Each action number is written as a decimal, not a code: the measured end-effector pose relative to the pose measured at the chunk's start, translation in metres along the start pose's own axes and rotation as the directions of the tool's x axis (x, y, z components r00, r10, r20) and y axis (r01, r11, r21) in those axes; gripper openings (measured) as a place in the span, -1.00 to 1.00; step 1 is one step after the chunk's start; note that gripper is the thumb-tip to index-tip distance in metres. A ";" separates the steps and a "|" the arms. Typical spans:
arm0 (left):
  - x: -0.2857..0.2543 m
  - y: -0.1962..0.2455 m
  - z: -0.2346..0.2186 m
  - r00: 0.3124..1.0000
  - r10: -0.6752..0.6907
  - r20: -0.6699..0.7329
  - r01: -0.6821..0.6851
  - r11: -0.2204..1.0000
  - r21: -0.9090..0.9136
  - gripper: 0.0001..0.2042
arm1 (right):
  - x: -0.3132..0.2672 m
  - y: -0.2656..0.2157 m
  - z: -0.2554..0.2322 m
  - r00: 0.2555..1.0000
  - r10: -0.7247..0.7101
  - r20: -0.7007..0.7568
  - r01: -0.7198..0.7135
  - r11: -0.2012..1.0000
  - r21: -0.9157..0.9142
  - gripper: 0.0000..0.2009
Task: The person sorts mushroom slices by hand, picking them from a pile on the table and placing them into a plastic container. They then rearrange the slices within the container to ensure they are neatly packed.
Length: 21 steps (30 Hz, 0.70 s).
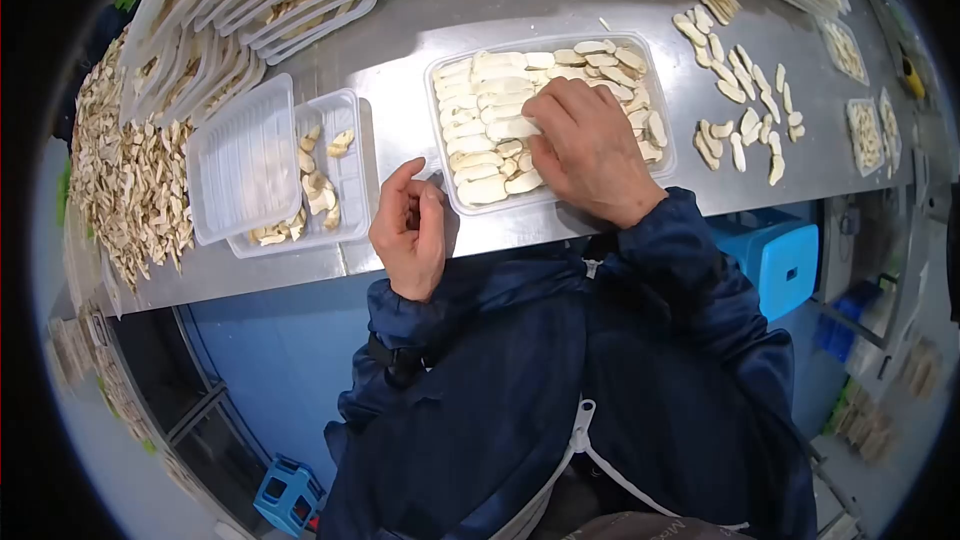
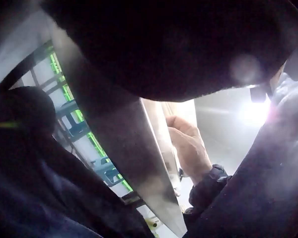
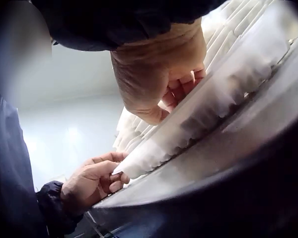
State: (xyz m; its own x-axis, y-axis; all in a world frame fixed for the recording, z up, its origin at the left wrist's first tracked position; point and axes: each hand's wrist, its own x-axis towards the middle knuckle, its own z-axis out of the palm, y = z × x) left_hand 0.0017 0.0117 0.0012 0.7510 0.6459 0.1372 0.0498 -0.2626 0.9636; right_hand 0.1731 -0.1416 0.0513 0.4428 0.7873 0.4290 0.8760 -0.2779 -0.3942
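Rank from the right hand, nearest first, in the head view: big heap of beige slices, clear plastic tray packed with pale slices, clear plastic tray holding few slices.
1. Packed tray: directly under the right hand.
2. Tray with few slices: left, beyond the left hand.
3. Beige heap: far left.

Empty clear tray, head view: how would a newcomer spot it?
On the steel table, find the big heap of slices at far left. Just right of it lies the clear plastic tray. It overlaps a second tray holding some pieces; this one is empty.
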 end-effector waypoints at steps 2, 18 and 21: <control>0.000 0.000 0.000 1.000 -0.009 0.000 0.009 1.000 0.004 -0.71 | 0.000 0.002 0.003 1.000 0.002 0.014 -0.002 1.000 -0.002 -0.79; -0.002 -0.001 0.000 1.000 0.007 0.011 -0.007 0.999 0.041 -0.70 | -0.002 0.006 0.005 1.000 0.025 -0.004 -0.025 1.000 -0.009 -0.71; -0.002 -0.004 0.002 1.000 -0.003 -0.013 0.003 1.000 -0.030 -0.71 | -0.006 0.007 -0.021 0.994 0.056 -0.092 -0.055 0.998 0.009 -0.67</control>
State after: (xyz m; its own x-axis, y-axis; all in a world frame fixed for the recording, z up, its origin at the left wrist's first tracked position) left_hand 0.0015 0.0106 -0.0030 0.7420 0.6563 0.1369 0.0322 -0.2388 0.9705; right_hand 0.1810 -0.1597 0.0631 0.5066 0.7166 0.4794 0.8485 -0.3157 -0.4247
